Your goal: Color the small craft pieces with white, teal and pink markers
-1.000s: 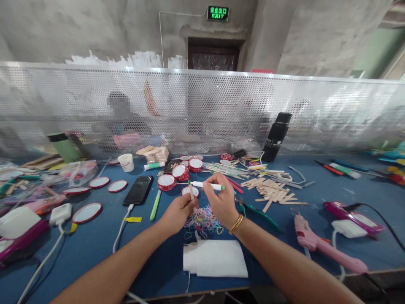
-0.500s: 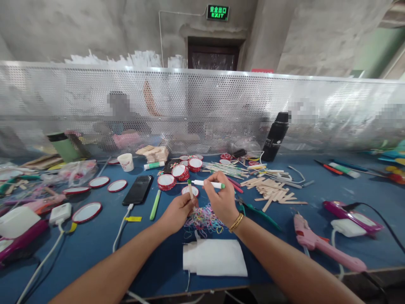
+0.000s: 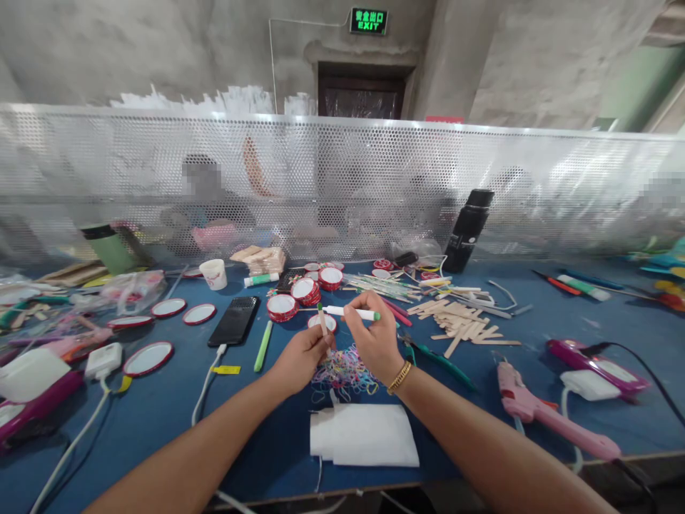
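Note:
My left hand (image 3: 300,357) is closed on a wooden craft stick (image 3: 322,321) held upright, its top end coloured green. My right hand (image 3: 377,341) grips a white marker with a green end (image 3: 350,313), held level with its tip against the top of the stick. Both hands hover over a heap of small coloured rubber bands (image 3: 345,375) on the blue table (image 3: 160,414). A gold bracelet sits on my right wrist.
A folded white cloth (image 3: 364,435) lies near the front edge. Plain wooden sticks (image 3: 460,325), green pliers (image 3: 436,355) and a pink glue gun (image 3: 540,410) lie to the right. A black phone (image 3: 234,321), red-rimmed round lids (image 3: 282,307) and a green marker (image 3: 262,345) lie to the left. A perforated metal screen (image 3: 342,185) closes the back.
Almost nothing has changed; the marker tip and stick stay together with only a slight shift of the hands.

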`<action>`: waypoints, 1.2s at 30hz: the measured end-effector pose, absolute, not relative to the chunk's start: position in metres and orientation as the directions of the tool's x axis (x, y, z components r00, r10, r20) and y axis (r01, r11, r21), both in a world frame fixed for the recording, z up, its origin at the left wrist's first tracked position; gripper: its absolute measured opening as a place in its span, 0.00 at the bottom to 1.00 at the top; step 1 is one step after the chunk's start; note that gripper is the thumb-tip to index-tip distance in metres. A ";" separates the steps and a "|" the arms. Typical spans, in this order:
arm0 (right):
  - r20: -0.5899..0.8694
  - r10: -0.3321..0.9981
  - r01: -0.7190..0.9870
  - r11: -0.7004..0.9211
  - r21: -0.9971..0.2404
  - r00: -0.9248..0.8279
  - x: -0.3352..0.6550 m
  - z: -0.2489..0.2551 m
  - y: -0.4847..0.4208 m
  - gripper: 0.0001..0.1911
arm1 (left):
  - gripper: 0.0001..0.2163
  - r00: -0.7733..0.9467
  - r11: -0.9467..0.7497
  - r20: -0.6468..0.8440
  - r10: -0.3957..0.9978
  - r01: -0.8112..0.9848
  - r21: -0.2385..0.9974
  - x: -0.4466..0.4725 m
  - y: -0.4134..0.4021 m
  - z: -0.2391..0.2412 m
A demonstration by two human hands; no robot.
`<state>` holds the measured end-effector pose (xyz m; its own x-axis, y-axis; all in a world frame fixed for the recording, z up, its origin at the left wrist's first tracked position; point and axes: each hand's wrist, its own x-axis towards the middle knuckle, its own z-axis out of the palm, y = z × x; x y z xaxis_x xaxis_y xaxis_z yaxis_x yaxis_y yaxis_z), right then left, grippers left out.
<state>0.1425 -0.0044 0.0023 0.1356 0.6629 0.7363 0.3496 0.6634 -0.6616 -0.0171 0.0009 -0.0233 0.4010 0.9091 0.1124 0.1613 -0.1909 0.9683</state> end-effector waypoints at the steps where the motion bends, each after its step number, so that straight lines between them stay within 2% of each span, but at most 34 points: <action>1: 0.737 0.663 0.352 0.664 -0.659 0.129 0.142 0.002 -0.005 0.08 | 0.19 0.403 -0.190 0.112 0.908 0.159 0.969 -0.017 0.001 -0.024; 28: 0.739 0.659 0.371 0.657 -0.657 0.141 0.143 -0.001 -0.002 0.08 | 0.19 0.393 -0.189 0.123 0.911 0.133 0.973 -0.018 0.003 -0.027; 36: 0.722 0.678 0.312 0.661 -0.682 0.141 0.144 -0.004 -0.003 0.08 | 0.18 0.419 -0.214 0.140 0.897 0.134 0.968 -0.019 0.004 -0.031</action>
<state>0.1435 -0.0032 -0.0041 0.1411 0.6777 0.7217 0.3125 0.6613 -0.6820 -0.0189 0.0038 -0.0312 0.4192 0.8971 0.1398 0.1344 -0.2136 0.9676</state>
